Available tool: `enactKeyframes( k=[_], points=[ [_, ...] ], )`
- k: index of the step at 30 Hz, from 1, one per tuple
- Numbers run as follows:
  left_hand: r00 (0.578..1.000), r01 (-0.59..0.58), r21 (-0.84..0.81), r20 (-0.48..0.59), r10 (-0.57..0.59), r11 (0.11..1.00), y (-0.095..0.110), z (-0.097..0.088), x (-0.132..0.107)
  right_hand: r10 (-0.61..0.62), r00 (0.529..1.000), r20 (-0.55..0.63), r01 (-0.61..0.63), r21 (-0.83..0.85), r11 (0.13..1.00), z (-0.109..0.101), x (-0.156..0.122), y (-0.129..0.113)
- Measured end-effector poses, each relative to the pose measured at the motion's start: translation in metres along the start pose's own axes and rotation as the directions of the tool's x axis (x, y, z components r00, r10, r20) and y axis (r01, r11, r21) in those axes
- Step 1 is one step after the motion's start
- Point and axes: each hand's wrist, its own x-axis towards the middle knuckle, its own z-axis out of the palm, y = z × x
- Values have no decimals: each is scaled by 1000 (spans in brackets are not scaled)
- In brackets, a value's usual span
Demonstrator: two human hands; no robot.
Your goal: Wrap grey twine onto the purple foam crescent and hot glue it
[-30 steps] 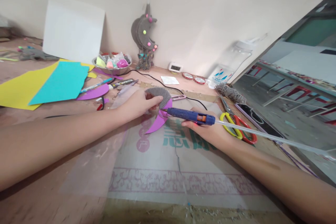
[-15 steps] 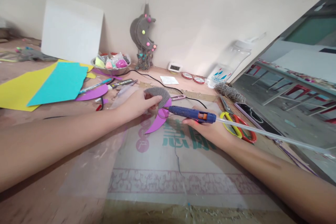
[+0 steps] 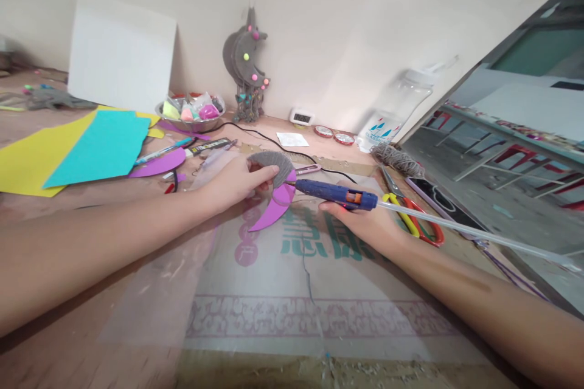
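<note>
Right hand mostly hidden under glue gun.

Soft, even daylight fills the scene, brightest on the pale leaning board behind the table. Shadows are faint: a dim one lies under the forearms. The clear plastic sheet gives a mild milky sheen. The wide lens bends lines toward the edges, and the near table edge and forearms look smeared and soft.
</note>
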Motion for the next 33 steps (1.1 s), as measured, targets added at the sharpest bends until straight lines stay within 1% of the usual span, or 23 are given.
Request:
enactKeyframes(
  k=[3,7,11,20,23,26,28,33],
  points=[
    [1000,-13,-3,0,13,1000,-1,0,0,-1,1000,-21,1,-32,999,0,0,3],
    [1000,-13,-14,-7,13,1000,-1,0,0,-1,1000,-14,1,-30,1000,-1,1,4],
    [1000,-7,-25,-7,7,1000,-2,0,0,-21,999,-28,19,-61,998,-2,2,5],
    [999,-44,-80,8,45,996,-5,1,0,-9,999,-34,7,-50,999,-3,3,7],
    [999,-48,-81,17,49,996,-4,1,-1,-21,999,-31,20,-31,999,-4,3,4],
    [999,-45,-72,24,47,996,-2,1,-2,-3,1000,-10,3,-29,1000,-5,2,1],
    [999,-42,-67,23,43,997,-1,1,-2,9,1000,-18,-9,-35,999,-5,1,0],
    [998,-49,-30,24,50,998,-1,0,-1,6,999,-49,-10,-85,996,-5,2,7]
  ],
)
